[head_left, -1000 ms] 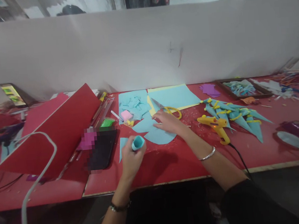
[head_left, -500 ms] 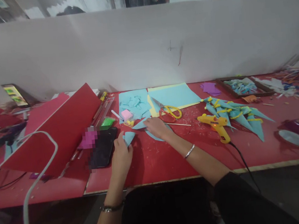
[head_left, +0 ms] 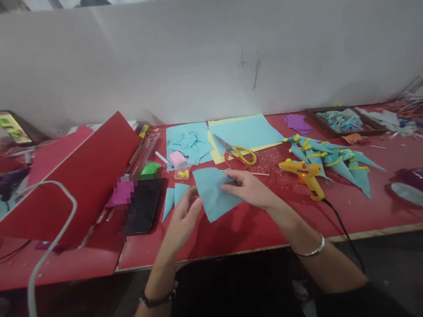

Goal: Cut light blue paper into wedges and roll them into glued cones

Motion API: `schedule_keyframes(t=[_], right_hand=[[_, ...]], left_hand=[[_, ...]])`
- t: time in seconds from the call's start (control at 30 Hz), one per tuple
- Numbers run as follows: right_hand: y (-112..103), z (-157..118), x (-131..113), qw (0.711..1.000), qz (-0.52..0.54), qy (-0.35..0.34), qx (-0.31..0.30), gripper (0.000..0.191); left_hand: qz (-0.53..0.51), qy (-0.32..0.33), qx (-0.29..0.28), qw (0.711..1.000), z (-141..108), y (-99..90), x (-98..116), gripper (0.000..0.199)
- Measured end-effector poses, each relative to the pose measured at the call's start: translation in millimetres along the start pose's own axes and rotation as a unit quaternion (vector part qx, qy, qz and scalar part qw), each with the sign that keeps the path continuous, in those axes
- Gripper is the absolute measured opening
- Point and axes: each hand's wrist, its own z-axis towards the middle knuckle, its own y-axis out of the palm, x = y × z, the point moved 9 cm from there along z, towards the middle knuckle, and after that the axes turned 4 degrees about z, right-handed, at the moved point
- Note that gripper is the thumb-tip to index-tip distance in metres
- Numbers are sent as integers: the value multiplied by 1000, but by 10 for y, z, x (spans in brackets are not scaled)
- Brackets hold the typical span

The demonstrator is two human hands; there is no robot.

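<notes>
A light-blue piece of paper [head_left: 217, 198] is raised over the red table between my two hands. My right hand [head_left: 249, 187] pinches its right side between thumb and fingers. At its left edge, my left hand [head_left: 183, 216] has closed fingers on the paper, partly behind it. Just beyond my left hand lie two small blue paper cones [head_left: 168, 203], one partly covered by that hand. Yellow-handled scissors [head_left: 244, 155] rest open-bladed on blue and yellow sheets [head_left: 248, 131] behind the held paper. A thin wooden stick [head_left: 261, 173] lies near my right hand.
To the right are a yellow glue gun [head_left: 306, 173] with a cord and several blue cones with yellow trim [head_left: 331, 159]. A black phone [head_left: 145, 207] and a leaning red board [head_left: 75, 186] stand left. Paper scraps [head_left: 191, 141] lie on a blue sheet behind.
My right hand has lifted the blue paper from the table and drawn it nearer. My left hand has let go of a small cone and moved right to the paper's edge.
</notes>
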Motion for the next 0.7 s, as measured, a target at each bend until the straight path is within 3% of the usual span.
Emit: schedule_keyframes(t=[0.07, 0.17, 0.3, 0.37, 0.43, 0.5, 0.57, 0.7], right_hand=[[5, -69, -4, 999, -20, -27, 9, 11], [-52, -221, -112, 988, -102, -101, 56, 9], [-110, -536, -198, 935, -285, -160, 137, 18], [-43, -653, -140, 918, -335, -176, 118, 20], [19, -722, -43, 916, -345, -184, 86, 18], [23, -748, 41, 922, -334, -182, 76, 18], [-56, -759, 66, 925, -319, -175, 112, 18], [-234, -874, -66, 889, -327, -182, 264, 36]], left_hand=[[13, 24, -9, 1000, -11, 114, 90, 32], [158, 108, 34, 981, -55, 156, 215, 25], [353, 253, 60, 899, -197, 295, 355, 22], [409, 285, 45, 866, -251, 407, 361, 20], [422, 300, 32, 855, -286, 494, 373, 18], [396, 297, 30, 869, -297, 522, 392, 19], [327, 262, 33, 908, -272, 479, 381, 20], [119, 61, 87, 987, -175, 244, 116, 15]])
